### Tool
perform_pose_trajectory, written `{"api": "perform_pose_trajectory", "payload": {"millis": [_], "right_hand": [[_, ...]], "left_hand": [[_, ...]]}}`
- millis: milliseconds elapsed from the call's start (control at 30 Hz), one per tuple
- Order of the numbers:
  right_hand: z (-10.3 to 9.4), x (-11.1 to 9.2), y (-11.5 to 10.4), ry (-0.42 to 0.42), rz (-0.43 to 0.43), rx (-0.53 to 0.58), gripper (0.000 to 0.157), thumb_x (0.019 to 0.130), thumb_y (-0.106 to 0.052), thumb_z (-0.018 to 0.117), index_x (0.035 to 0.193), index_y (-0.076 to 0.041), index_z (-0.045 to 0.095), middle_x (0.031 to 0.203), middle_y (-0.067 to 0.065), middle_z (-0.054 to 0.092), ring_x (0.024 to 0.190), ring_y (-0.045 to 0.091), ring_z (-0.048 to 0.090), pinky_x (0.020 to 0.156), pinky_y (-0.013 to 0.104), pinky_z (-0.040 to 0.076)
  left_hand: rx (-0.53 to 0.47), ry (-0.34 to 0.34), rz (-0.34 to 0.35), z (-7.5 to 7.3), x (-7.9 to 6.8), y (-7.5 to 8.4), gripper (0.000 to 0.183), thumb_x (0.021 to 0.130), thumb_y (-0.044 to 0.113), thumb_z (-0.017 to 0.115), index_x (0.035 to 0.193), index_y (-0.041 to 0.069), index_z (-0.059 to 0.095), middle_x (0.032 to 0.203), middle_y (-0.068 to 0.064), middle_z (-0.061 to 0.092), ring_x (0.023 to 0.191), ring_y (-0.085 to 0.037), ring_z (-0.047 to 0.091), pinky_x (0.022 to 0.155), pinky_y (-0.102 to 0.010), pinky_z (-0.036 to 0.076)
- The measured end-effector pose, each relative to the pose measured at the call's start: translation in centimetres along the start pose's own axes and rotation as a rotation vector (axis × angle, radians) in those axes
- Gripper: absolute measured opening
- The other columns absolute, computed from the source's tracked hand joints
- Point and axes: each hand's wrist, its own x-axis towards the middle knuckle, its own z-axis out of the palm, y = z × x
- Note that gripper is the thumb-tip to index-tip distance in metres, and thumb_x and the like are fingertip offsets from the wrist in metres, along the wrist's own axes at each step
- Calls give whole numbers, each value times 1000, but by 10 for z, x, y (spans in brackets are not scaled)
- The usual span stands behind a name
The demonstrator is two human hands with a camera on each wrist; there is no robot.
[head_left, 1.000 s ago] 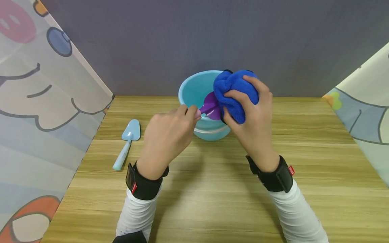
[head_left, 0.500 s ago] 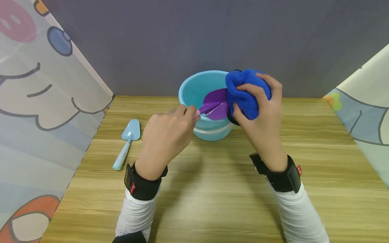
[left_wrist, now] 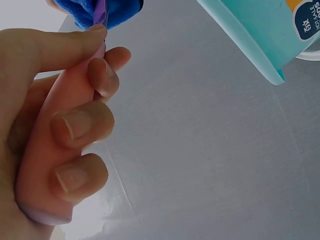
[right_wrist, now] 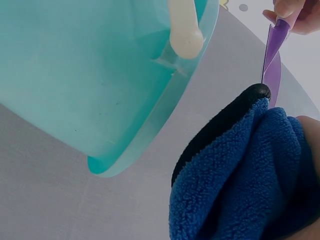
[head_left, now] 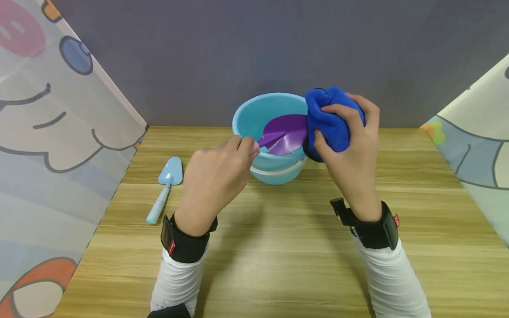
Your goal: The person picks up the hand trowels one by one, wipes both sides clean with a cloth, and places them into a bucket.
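A toy shovel with a purple blade [head_left: 287,134] is held above the light-blue bucket [head_left: 247,123]. My left hand [head_left: 216,176] grips its pink handle [left_wrist: 67,110], fingers curled round it in the left wrist view. My right hand [head_left: 354,145] holds a bunched blue cloth [head_left: 332,119] with a black edge. The cloth covers the far end of the blade, so the tip is hidden. In the right wrist view, the purple blade [right_wrist: 272,75] runs into the folds of the cloth [right_wrist: 240,170], with the bucket [right_wrist: 75,75] beside them.
A small light-blue trowel [head_left: 165,190] lies on the left of the wooden table [head_left: 278,265]. A grey panel [head_left: 278,44] stands behind the table, with printed cartoon panels [head_left: 59,154] at both sides. The bucket's white handle [head_left: 278,171] hangs down its front.
The right hand with the cloth has moved right along the shovel, and more of the purple blade shows. The left hand has stayed nearly in place, still gripping the handle.
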Motion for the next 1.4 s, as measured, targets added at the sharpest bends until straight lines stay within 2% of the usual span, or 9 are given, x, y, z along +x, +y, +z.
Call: {"api": "perform_pose_trajectory", "payload": {"millis": [367, 467, 633, 800, 967, 1133, 1267, 1400], "right_hand": [[0, -1, -1, 17, -20, 14, 33, 78, -3, 72, 110, -1, 66, 138, 23, 44, 129, 29, 42, 104, 59, 38], [0, -2, -3, 23, -21, 15, 32, 78, -2, 72, 110, 0, 66, 137, 24, 44, 128, 29, 43, 103, 60, 39], [-1, -3, -9, 29, -60, 15, 30, 80, 1, 70, 109, 4, 65, 135, 33, 43, 127, 35, 42, 101, 62, 40], [-2, -2, -11, 29, -96, 4, 29, 81, 3, 68, 109, 8, 63, 133, 39, 42, 126, 39, 41, 99, 64, 41], [-3, 1, -5, 72, -78, 16, 29, 80, 2, 69, 108, 6, 65, 133, 34, 45, 126, 33, 42, 101, 60, 40], [-7, 3, 3, 109, -61, 14, 30, 80, -2, 70, 110, 1, 67, 135, 26, 47, 126, 25, 43, 102, 54, 41], [-10, 3, 4, 148, -56, 22, 29, 79, -5, 70, 108, 1, 68, 134, 13, 49, 125, 20, 44, 103, 44, 41], [-14, 3, -3, 188, -84, 43, 28, 79, -7, 70, 105, 3, 68, 132, 2, 49, 124, 18, 44, 103, 35, 40]], "left_hand": [[-31, -6, -14, 0, -1, -1, 37, 100, 23, 50, 67, 7, 51, 51, -1, 37, 39, -14, 26, 33, -28, 19], [-53, -21, -13, 1, -2, -2, 37, 99, 23, 51, 66, 8, 50, 50, 0, 34, 40, -14, 25, 35, -27, 15], [-80, -35, -32, 2, -3, -6, 35, 99, 25, 52, 68, 8, 49, 51, 2, 27, 40, -14, 22, 41, -25, 8], [-101, -94, -67, 3, -2, -10, 31, 98, 26, 52, 74, 8, 49, 53, 1, 27, 41, -14, 23, 41, -25, 8], [-147, -169, -116, 5, -3, -15, 27, 96, 34, 57, 83, 10, 57, 52, 0, 40, 40, -16, 35, 36, -27, 18], [-160, -158, -167, 6, -2, -18, 34, 95, 41, 56, 87, 10, 65, 59, -3, 54, 41, -19, 44, 33, -36, 32], [-151, -140, -185, 6, -3, -21, 35, 96, 41, 55, 85, 9, 64, 64, -5, 56, 40, -20, 43, 32, -37, 32], [-150, -155, -208, 6, -4, -24, 35, 95, 42, 56, 86, 9, 62, 64, -6, 57, 40, -23, 45, 32, -36, 30]]}}
